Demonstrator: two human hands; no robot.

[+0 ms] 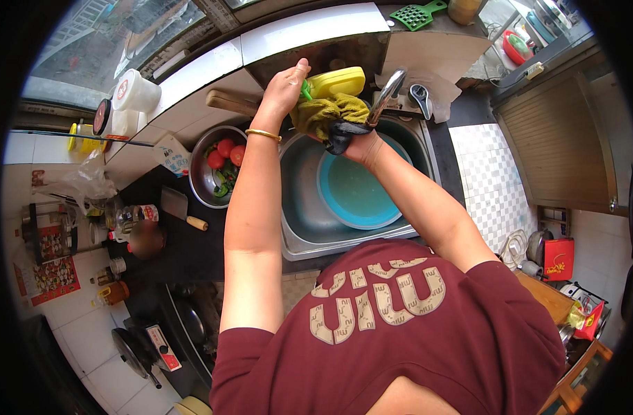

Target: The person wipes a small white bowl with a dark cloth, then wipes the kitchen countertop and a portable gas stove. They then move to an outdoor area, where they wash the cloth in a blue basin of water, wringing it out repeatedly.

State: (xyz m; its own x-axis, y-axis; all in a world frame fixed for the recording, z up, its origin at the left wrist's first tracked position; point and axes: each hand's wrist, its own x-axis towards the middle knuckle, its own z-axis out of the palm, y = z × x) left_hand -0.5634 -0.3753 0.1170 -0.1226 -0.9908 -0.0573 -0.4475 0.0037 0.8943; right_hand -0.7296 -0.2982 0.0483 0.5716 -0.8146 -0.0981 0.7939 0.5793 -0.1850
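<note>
My left hand (pixel 285 88), with a gold bangle at the wrist, is closed at the green cap end of a yellow plastic bottle (pixel 338 82). The bottle lies sideways behind the sink; my fingers are partly hidden. Palm up, my right hand (pixel 359 147) holds a bunched olive-yellow cloth (pixel 321 115) with a black piece of fabric (pixel 341 136). The cloth is just below the bottle. Under both hands is a stainless steel sink (pixel 299 207), and a blue basin (pixel 365 220) of cloudy water stands in it. The chrome faucet (pixel 391 88) arches beside the cloth.
Left of the sink, a metal bowl (pixel 201 179) holds tomatoes and green vegetables. A cleaver (pixel 175 203) lies on the black counter (pixel 191 249) near bottles. A wooden handle (pixel 230 102) juts out behind the bowl. A green grater (pixel 416 16) rests on the ledge.
</note>
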